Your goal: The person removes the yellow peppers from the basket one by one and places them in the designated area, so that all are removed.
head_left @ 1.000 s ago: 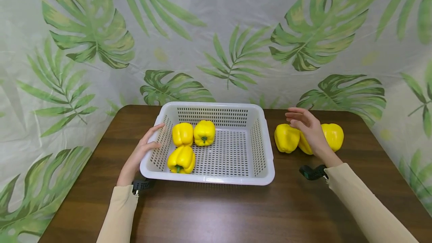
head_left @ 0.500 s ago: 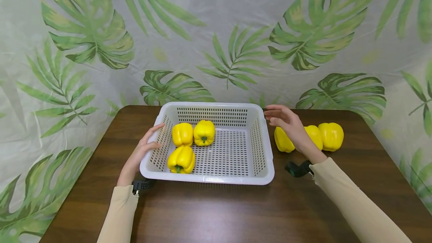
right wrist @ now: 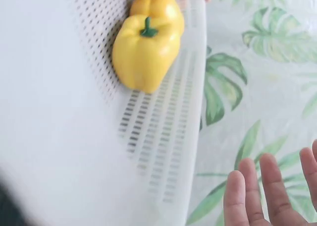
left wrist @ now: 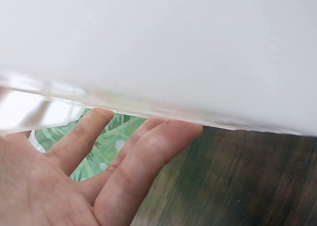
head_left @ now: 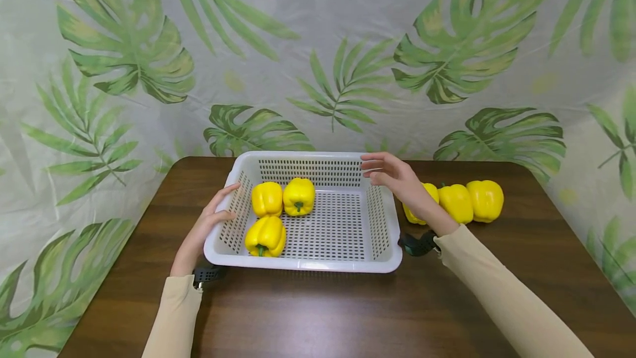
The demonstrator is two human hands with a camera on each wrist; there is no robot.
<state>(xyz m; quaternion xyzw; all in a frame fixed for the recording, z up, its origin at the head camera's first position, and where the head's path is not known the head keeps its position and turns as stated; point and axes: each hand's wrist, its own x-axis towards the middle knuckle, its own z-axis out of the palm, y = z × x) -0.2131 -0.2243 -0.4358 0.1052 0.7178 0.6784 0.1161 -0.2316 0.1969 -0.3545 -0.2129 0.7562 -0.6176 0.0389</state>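
A white perforated plastic basket (head_left: pixel 323 266) stands on the table, with three yellow bell peppers (head_left: pixel 299 196) in its left half. My left hand (head_left: pixel 203 231) touches the basket's left rim, its fingers fairly straight; in the left wrist view the fingertips (left wrist: pixel 185 131) lie right at the rim. My right hand (head_left: pixel 399 181) is over the basket's back right corner, fingers spread and nothing in them. To the right, three more yellow bell peppers (head_left: pixel 484 201) sit in a row on the table, the nearest to the basket partly hidden behind my right hand.
The dark wooden table (head_left: pixel 348 314) reaches back to a hanging cloth (head_left: pixel 348 15) printed with green leaves. A black wrist device (head_left: pixel 419 243) under my right sleeve overlaps the basket's right edge in the head view.
My right hand has moved left, from above the peppers on the table to over the basket's right rim, empty throughout. My left hand and the basket have stayed in place.
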